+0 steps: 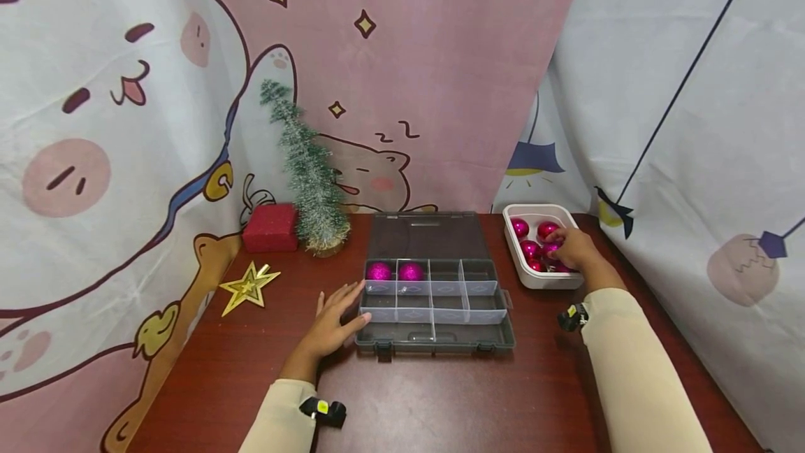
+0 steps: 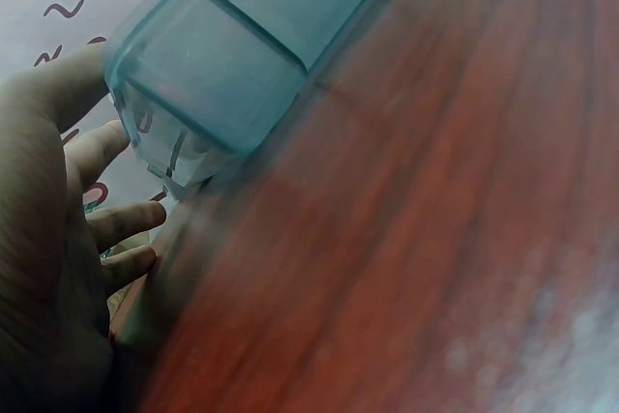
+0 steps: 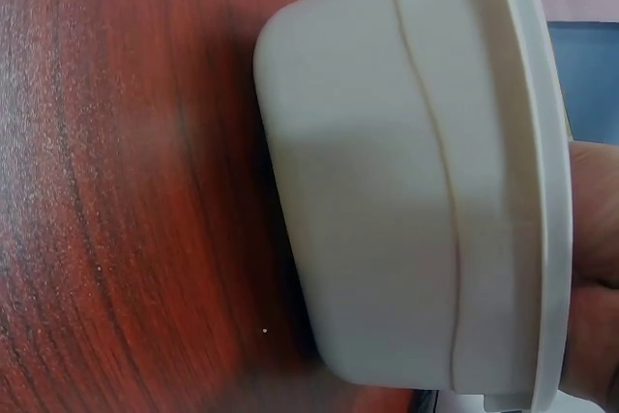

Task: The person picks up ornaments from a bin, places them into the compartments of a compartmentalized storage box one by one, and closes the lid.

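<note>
A clear grey divided storage box (image 1: 434,346) lies on the table with its lid laid back. Two glittery magenta ball ornaments (image 1: 379,272) sit in the two leftmost back compartments. My left hand (image 1: 333,320), fingers spread and fairly straight, touches the box's left side; the left wrist view shows its fingers (image 2: 102,152) along the box wall. Over the white tub (image 1: 514,250), my right hand (image 1: 575,249) reaches down among several shiny pink ball ornaments (image 1: 530,250). Its fingertips are partly hidden there, and the tub wall covers them in the right wrist view.
Left of the box lies a gold star (image 1: 249,288). Behind it are a red box (image 1: 270,228) and a small frosted tree (image 1: 311,180) on a round base. A printed curtain (image 1: 428,75) hangs around the table (image 1: 440,404).
</note>
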The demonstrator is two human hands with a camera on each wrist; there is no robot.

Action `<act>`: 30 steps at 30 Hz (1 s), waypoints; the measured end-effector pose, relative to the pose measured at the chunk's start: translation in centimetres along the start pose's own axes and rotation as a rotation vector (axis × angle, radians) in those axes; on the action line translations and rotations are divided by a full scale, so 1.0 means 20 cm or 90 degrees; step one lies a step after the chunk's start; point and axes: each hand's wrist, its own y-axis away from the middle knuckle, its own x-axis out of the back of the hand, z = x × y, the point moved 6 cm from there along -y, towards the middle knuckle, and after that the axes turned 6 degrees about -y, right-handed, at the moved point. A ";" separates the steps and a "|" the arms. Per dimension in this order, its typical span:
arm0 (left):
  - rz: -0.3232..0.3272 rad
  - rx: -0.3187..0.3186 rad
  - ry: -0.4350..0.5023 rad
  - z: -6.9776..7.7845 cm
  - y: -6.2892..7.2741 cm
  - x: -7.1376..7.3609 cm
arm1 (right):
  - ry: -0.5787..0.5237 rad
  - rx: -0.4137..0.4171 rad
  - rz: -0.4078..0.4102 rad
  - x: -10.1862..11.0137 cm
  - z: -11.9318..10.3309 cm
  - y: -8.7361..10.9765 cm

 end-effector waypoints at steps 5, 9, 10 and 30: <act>-0.006 0.002 0.009 0.00 0.00 0.00 | -0.011 -0.012 0.010 0.02 -0.01 0.02; -0.001 0.000 0.011 0.01 0.00 0.01 | -0.031 -0.030 0.014 0.03 -0.02 0.04; -0.001 0.000 0.010 0.01 0.00 0.01 | -0.033 -0.031 0.016 0.04 -0.01 0.04; -0.002 0.005 0.006 0.00 0.00 0.00 | -0.067 0.044 0.110 0.11 -0.07 0.09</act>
